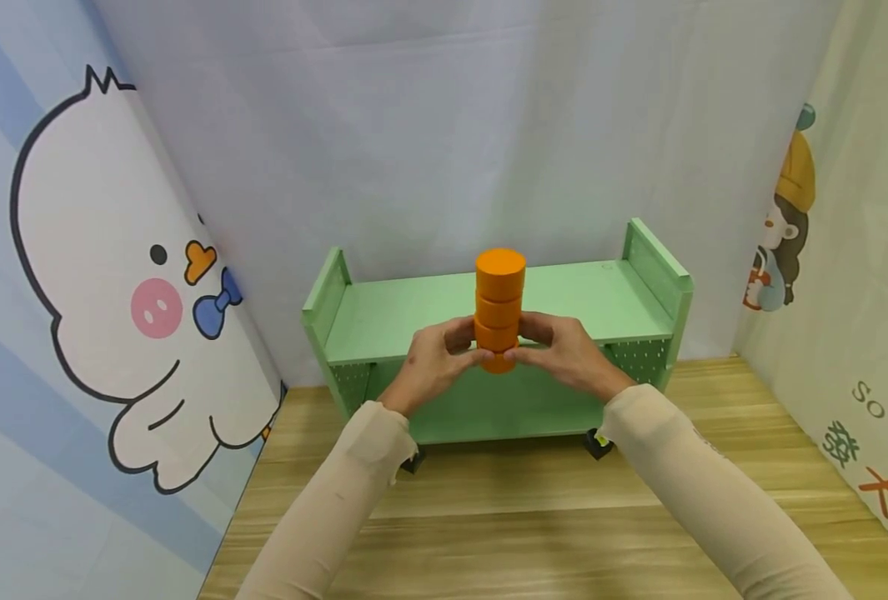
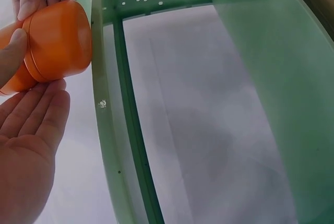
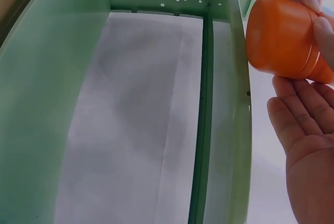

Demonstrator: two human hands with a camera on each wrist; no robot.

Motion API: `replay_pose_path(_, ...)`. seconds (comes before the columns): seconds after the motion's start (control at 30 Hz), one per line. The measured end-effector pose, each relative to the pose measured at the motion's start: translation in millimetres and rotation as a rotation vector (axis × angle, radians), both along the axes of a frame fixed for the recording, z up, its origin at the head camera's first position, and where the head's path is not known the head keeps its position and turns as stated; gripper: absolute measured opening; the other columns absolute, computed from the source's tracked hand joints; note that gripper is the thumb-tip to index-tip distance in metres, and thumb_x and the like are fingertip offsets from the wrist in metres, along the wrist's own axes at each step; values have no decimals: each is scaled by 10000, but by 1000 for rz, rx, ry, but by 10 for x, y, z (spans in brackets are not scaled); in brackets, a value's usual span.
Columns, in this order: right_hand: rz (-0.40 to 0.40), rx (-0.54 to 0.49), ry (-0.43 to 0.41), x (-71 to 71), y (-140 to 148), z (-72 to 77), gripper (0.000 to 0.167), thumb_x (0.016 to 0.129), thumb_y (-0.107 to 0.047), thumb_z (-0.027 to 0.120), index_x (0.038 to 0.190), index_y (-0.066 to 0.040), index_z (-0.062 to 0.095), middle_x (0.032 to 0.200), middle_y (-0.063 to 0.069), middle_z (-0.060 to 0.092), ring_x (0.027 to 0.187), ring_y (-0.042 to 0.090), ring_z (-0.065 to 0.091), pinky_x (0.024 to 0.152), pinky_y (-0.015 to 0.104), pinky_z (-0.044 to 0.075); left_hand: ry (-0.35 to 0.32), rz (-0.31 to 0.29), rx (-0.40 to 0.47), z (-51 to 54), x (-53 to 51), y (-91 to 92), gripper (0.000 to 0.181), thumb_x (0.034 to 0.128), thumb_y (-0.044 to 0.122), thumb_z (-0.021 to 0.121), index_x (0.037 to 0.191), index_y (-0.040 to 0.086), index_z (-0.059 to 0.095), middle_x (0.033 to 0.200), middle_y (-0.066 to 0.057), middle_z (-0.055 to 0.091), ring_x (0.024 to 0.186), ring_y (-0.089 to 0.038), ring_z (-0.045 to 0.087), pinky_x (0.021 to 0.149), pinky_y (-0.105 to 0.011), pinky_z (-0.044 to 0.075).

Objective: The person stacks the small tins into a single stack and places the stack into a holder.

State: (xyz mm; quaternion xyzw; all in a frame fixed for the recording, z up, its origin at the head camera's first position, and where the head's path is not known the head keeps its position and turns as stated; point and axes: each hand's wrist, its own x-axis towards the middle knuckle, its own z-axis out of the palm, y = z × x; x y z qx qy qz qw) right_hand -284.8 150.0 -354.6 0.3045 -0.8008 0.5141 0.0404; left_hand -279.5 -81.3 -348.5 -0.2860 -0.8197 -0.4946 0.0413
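Observation:
In the head view, an upright stack of orange cylindrical pieces [image 1: 499, 287], cup-like in shape, stands between my two hands at the front edge of the green shelf [image 1: 406, 308]. My left hand [image 1: 438, 354] grips its left side, thumb in front and fingers behind. From the right, my right hand [image 1: 567, 350] holds it the same way. Both wrist views show the rounded bottom piece [image 2: 60, 38] close beside the shelf's front edge; whether it touches I cannot tell. The far side of the stack is hidden.
The green shelf has raised end panels [image 1: 661, 254], a lower board [image 1: 504, 412] and dark feet [image 1: 597, 443]. It stands on a wood-grain surface [image 1: 504, 542]. A pale curtain [image 1: 444, 150] hangs behind, with cartoon-printed cloths [image 1: 98, 233] at both sides.

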Motion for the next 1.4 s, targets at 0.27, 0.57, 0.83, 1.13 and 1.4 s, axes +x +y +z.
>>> replay_pose_path(0.27, -3, 15, 23, -36, 10, 13, 522, 926, -120, 725, 1411, -35, 555, 1395, 146, 580, 1295, 328, 540, 1067, 538, 451, -5, -2, 26, 24, -36, 14, 560, 896, 173, 739, 1420, 86, 558, 1336, -70, 634, 1218, -193, 608, 1031, -337, 507)
replay_pose_path(0.57, -27, 33, 3, -93, -15, 26, 544, 928, -141, 723, 1430, -41, 539, 1416, 140, 564, 1302, 325, 534, 1070, 511, 456, 0, 8, 16, 23, -83, 23, 537, 923, 168, 714, 1425, 72, 549, 1337, -68, 634, 1224, -172, 602, 1044, -286, 486)
replay_pose_path(0.83, -41, 53, -26, -139, -30, 58, 570, 936, -160, 717, 1457, -51, 511, 1437, 135, 545, 1307, 321, 530, 1067, 481, 467, -29, 51, 10, 29, -137, 35, 536, 923, 171, 718, 1423, 72, 553, 1326, -64, 643, 1201, -186, 620, 1025, -303, 505)
replay_pose_path(1.13, -45, 77, -49, -215, -48, 102, 567, 947, -174, 706, 1465, -64, 505, 1431, 127, 553, 1293, 304, 545, 1048, 463, 488, -28, 94, -6, 39, -208, 55, 533, 918, 178, 723, 1418, 88, 562, 1320, -55, 648, 1160, -188, 644, 975, -320, 544)
replay_pose_path(1.4, -54, 77, -45, -263, -54, 134, 545, 956, -172, 698, 1456, -54, 514, 1415, 131, 566, 1265, 303, 569, 1030, 468, 503, -28, 103, -13, 54, -257, 85, 532, 938, 184, 702, 1435, 82, 540, 1351, -70, 626, 1206, -205, 618, 1001, -328, 528)
